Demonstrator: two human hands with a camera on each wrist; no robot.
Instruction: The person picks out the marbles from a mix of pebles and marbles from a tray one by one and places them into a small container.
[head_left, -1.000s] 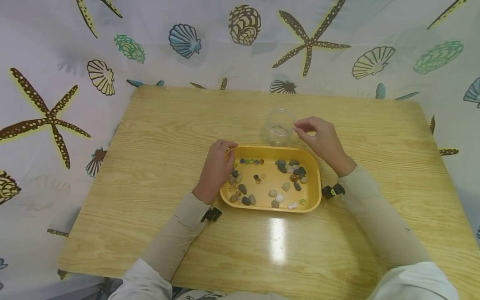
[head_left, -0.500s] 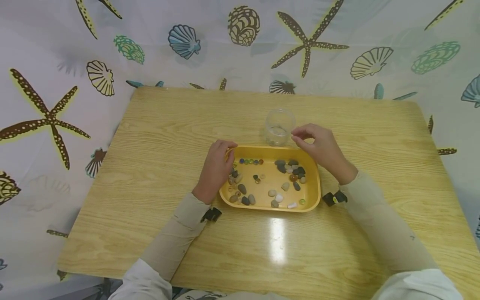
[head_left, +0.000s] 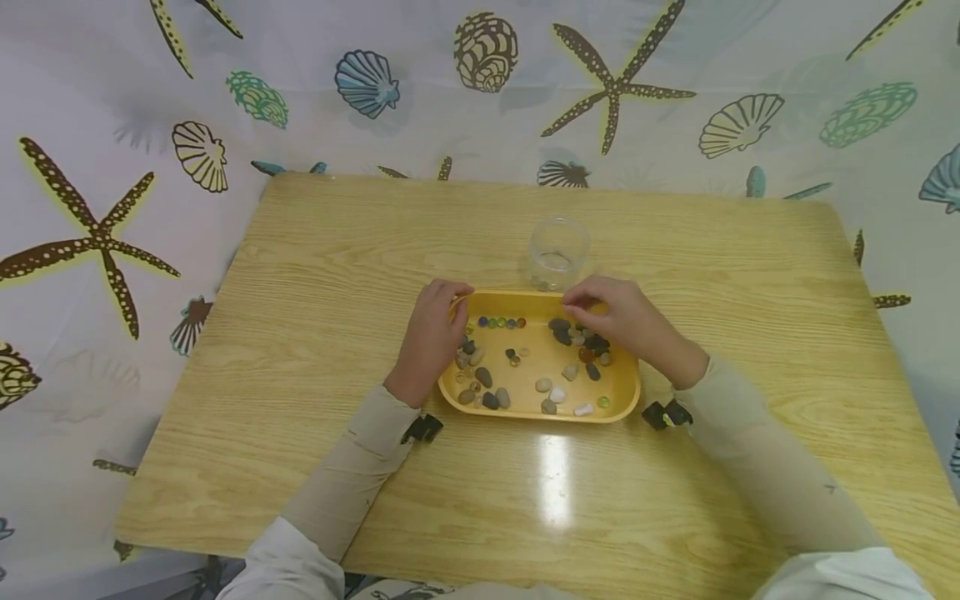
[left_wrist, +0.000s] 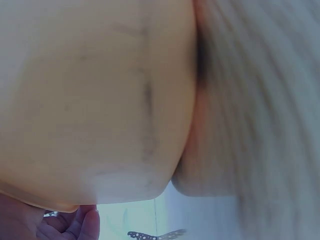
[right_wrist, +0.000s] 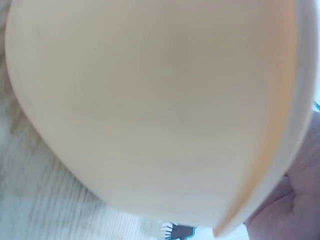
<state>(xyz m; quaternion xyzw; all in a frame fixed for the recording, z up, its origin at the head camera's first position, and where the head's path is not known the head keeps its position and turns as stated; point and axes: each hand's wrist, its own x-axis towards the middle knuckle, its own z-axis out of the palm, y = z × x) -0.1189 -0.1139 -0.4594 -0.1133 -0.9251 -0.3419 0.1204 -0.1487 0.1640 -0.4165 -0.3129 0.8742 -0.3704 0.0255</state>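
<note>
A yellow plastic tray (head_left: pixel 540 414) holds grey, black and white pebbles and glass marbles. My left hand (head_left: pixel 431 337) grips its back left rim, the thumb on the inner side. In the left wrist view, curled fingers (left_wrist: pixel 90 225) show past the tray's wall (left_wrist: pixel 100 125). My right hand (head_left: pixel 626 321) hovers over the tray's back right corner, thumb and forefinger bent toward each other, with nothing visible between them. Below it lies a cluster of dark pebbles (head_left: pixel 561 335). A short row of marbles (head_left: pixel 502 322) lines the tray's back left side.
A clear round plastic jar (head_left: pixel 558 250) stands right behind the tray. All of this is on a wood-grain table (head_left: pixel 337 250). A curtain (head_left: pixel 420 142) printed with shells and starfish hangs behind it.
My right hand has moved from beside the jar's rim toward me and slightly left, down over the tray's back right part. The left hand and the tray stay in place.
</note>
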